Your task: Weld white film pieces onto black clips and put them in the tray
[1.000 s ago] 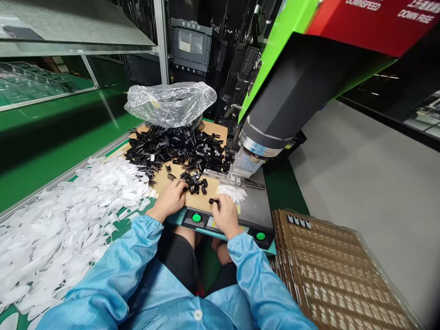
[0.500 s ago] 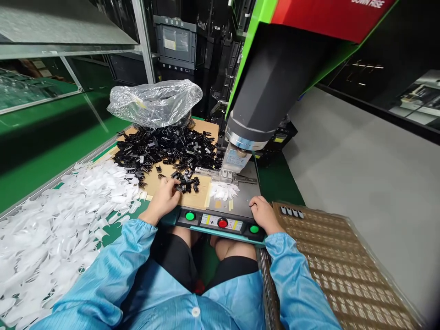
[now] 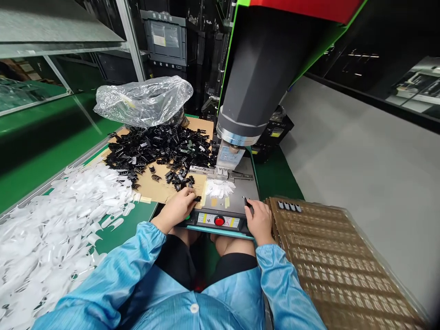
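Observation:
My left hand (image 3: pixel 178 208) is closed on a small black plastic part (image 3: pixel 197 198), above the left front corner of the machine base (image 3: pixel 237 195). At the base's right side, my right hand (image 3: pixel 259 221) pinches another small black part (image 3: pixel 246 202), held tilted up. Between the hands, a small heap of white plastic pieces (image 3: pixel 220 188) lies on the base. Behind it the metal press head (image 3: pixel 228 157) stands over a fixture (image 3: pixel 222 172). Loose black parts (image 3: pixel 178 178) are scattered on the cardboard (image 3: pixel 163 190) beyond my left hand.
A large pile of black parts (image 3: pixel 161 146) sits before a clear plastic bag (image 3: pixel 146 103). White pieces (image 3: pixel 62 224) cover the table's left. A red button (image 3: pixel 219 221) is on the front panel. At right, a celled tray (image 3: pixel 330 247) has several grey-black parts (image 3: pixel 289 206) in its far corner.
My left hand has moved right and toward me from the loose black parts, with a black part in it. My right hand now shows a black part between its fingers. The view has shifted slightly.

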Tool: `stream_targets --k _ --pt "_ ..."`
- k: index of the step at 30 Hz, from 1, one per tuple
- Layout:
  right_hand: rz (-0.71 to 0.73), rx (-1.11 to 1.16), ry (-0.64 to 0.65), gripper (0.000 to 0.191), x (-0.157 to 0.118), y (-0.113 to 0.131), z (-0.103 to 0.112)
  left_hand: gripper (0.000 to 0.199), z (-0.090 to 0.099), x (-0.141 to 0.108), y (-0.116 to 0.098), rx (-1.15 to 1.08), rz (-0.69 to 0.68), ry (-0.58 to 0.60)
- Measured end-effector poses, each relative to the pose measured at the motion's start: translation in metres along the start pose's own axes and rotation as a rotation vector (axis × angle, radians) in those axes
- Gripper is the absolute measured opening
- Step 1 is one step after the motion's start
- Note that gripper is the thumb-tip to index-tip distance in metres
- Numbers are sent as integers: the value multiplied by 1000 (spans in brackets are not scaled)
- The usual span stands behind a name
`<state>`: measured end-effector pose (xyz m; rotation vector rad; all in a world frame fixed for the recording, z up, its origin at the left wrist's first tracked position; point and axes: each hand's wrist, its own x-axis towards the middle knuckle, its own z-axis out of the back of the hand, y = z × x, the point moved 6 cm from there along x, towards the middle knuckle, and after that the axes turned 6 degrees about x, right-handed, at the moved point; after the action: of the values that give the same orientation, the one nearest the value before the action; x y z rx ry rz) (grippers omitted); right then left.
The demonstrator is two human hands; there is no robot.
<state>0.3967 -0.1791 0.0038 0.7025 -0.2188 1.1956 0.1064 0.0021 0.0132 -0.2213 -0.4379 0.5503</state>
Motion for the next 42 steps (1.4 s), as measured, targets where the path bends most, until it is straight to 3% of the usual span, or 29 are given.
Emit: stream_targets --k 4,8,11,17,21,25,33,36,39,42 --pt "-21 -57 10 29 -3 3 0 19 3 -5 -6 44 -50 14" --pt "-59 -20 12 29 5 4 -2 15 5 -6 -5 56 9 70" --pt "-75 68 -2 31 20 10 -4 15 11 3 -3 -31 53 27" --pt "-49 201 -37 35 77 44 -29 24 13 75 -7 -141 81 -165" --pt "-37 152 -26 32 110 66 -54 26 -10 127 -14 -62 105 -143" --pt "-46 10 70 28 118 72 -71 26 -31 147 -25 75 78 -97" --pt "50 -37 64 27 121 80 -68 27 -31 148 -35 192 19 -35" --pt "39 41 66 40 116 76 -60 41 -19 139 -33 139 12 -21" --pt "28 140 19 49 88 58 -37 56 -2 105 -30 71 -10 -52" --pt "13 153 -18 42 39 29 -8 52 10 47 -26 32 -62 -19"
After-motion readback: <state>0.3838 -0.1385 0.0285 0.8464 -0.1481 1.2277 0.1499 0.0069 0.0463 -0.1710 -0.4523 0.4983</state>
